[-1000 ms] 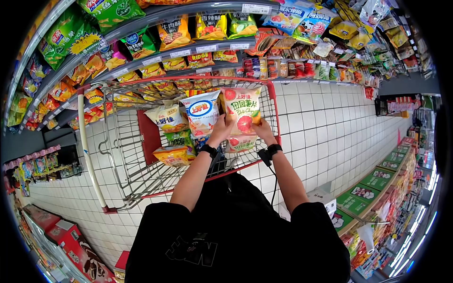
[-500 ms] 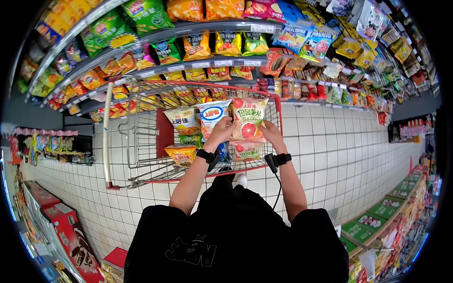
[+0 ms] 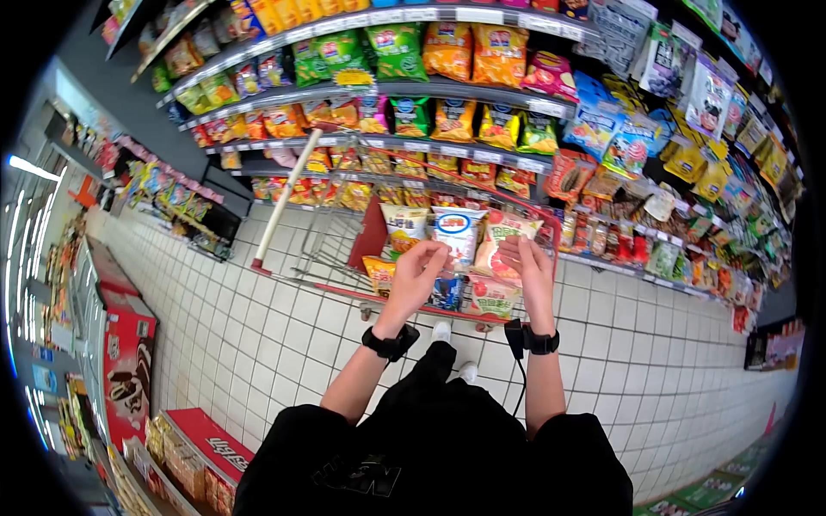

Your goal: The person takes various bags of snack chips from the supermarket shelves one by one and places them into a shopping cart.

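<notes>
My left hand (image 3: 422,268) hovers over the shopping cart (image 3: 331,243), fingers bent and nothing visible in them. With its fingers stretched out, my right hand (image 3: 531,265) is in front of a pink potato chip bag (image 3: 508,232); whether it touches the bag is hard to tell. That bag leans upright in the cart beside a white snack bag with a blue oval (image 3: 456,230) and a pale yellow snack bag (image 3: 404,222). Nearer to me are an orange-yellow snack bag (image 3: 379,272), a blue bag (image 3: 446,294) and another pink chip bag (image 3: 492,297).
Snack shelves (image 3: 413,89) run behind the cart, with hanging packets (image 3: 710,107) at the right. The cart's pale handle (image 3: 288,198) is on the left. A red freezer case (image 3: 127,370) and boxed goods (image 3: 183,456) stand at the lower left, on tiled floor (image 3: 258,344).
Both hands have come off the upright pink chip bag, which now leans in the cart. My view has turned, so the cart and shelves appear shifted and tilted.
</notes>
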